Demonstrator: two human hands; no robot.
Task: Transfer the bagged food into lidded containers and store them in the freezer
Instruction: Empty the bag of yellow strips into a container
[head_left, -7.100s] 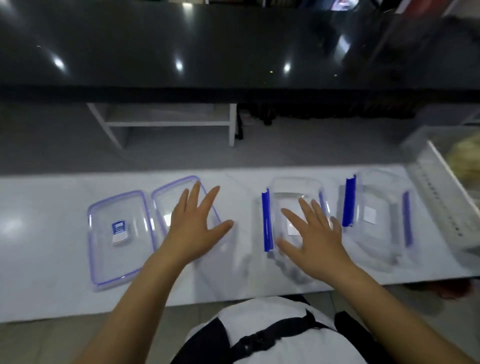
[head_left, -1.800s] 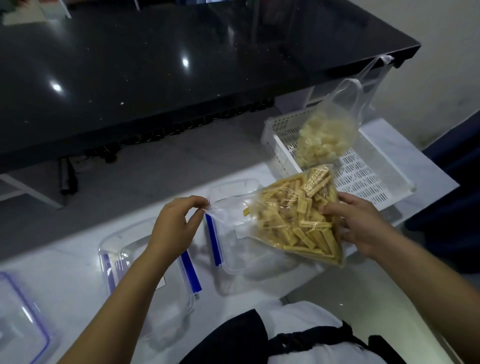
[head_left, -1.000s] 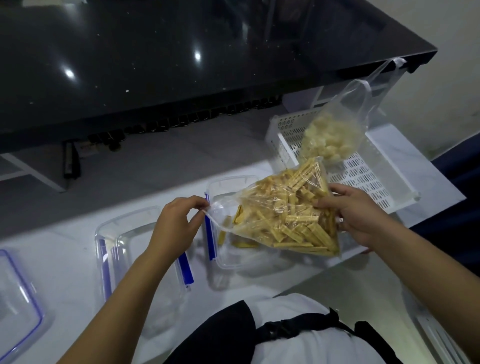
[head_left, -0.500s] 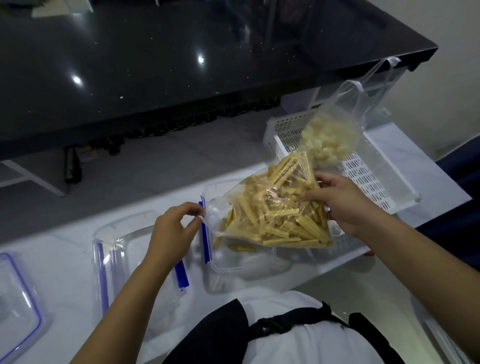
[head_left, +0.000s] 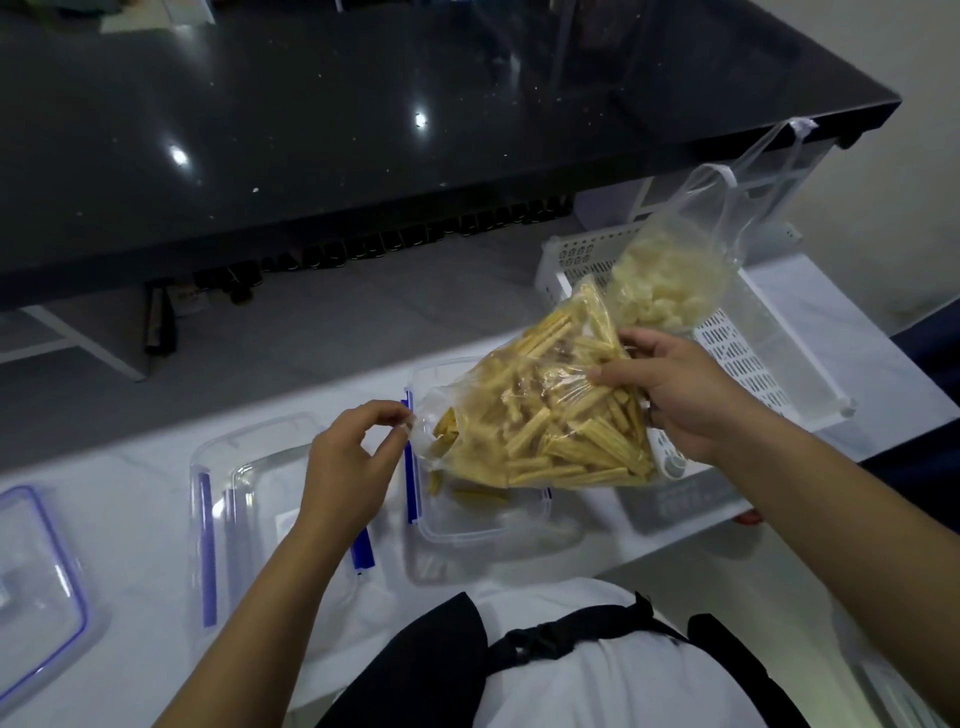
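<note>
Item 1: my left hand, thumb and forefinger pinching the open mouth of the stick bag. Item 2: my right hand, fingers curled round that bag's raised closed end, tilting the mouth down. Item 3: right container, under the mouth, some yellow sticks already inside. Item 4: left container, beside it on the white counter. Item 5: lid, far left. Item 6: second bag of pale pieces, in the white basket to my right.
</note>
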